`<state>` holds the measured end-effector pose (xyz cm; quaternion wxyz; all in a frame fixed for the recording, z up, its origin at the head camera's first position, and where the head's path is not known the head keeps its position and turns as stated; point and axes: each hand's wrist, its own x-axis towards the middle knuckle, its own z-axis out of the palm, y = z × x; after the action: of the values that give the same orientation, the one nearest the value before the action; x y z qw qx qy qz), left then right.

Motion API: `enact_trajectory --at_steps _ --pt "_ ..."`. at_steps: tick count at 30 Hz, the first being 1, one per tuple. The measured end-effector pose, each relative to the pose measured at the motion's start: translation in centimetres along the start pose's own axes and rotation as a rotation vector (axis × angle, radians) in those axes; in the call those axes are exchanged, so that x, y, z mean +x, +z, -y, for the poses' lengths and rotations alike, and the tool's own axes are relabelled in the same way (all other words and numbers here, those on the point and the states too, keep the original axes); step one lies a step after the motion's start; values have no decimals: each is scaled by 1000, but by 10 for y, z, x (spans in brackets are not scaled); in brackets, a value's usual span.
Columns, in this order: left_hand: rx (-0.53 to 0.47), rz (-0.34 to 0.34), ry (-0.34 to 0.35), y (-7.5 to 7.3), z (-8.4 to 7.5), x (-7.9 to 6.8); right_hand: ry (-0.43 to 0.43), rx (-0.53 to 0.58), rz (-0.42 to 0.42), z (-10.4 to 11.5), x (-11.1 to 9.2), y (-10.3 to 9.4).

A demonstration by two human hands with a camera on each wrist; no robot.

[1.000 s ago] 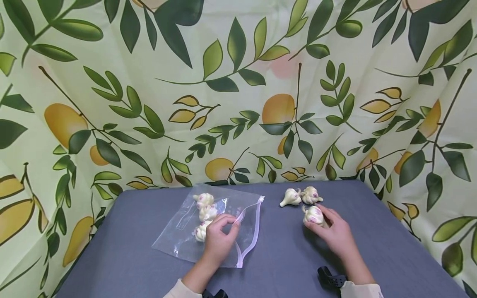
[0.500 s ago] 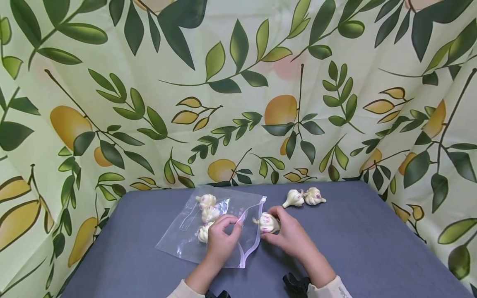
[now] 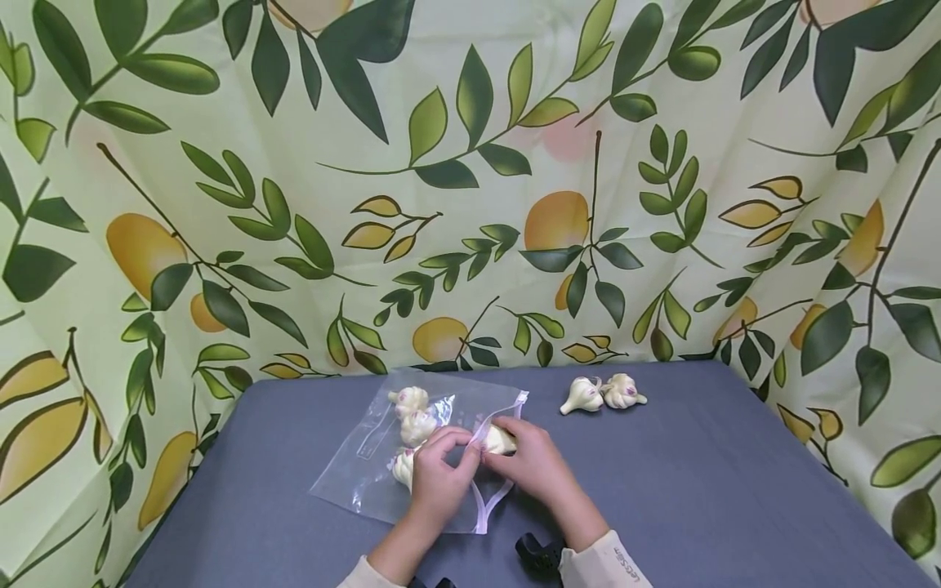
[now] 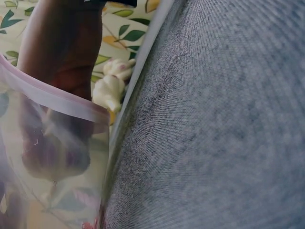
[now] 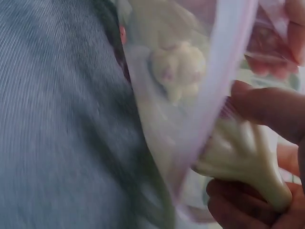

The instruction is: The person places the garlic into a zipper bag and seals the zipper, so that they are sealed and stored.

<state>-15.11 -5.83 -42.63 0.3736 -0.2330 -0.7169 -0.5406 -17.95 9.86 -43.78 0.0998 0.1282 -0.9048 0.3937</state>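
A clear zip bag point(image 3: 360, 469) with a pale pink zip edge lies on the table, its mouth to the right. Inside it are several garlic bulbs point(image 3: 409, 400), in a row on the left part. My left hand point(image 3: 439, 478) pinches the upper layer of the bag's mouth and lifts it. My right hand point(image 3: 535, 461) grips another garlic bulb point(image 5: 243, 157) between thumb and fingers, right at the opening. In the left wrist view this bulb point(image 4: 57, 157) shows through the clear plastic, past the zip edge.
Two more garlic bulbs point(image 3: 583, 395) point(image 3: 622, 391) sit side by side at the back right of the grey-blue table point(image 3: 698, 490). A leaf-and-fruit patterned cloth point(image 3: 470, 204) hangs behind the table and along its sides.
My right hand has carried a garlic bulb leftward from beside the other two to the bag's mouth. My left hand has kept its pinch on the bag's edge.
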Motion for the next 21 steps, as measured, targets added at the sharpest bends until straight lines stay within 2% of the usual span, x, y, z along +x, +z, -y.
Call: enact_trajectory --at_steps 5,12,15,21 --pt "-1 1 -6 0 -1 0 72 26 -47 -3 7 13" --pt "16 -11 31 1 0 0 104 130 -18 -2 10 26" --pt "11 -11 25 3 10 -4 113 174 -23 -1 9 29" --pt "11 -7 56 7 33 -13 216 375 -76 -1 8 39"
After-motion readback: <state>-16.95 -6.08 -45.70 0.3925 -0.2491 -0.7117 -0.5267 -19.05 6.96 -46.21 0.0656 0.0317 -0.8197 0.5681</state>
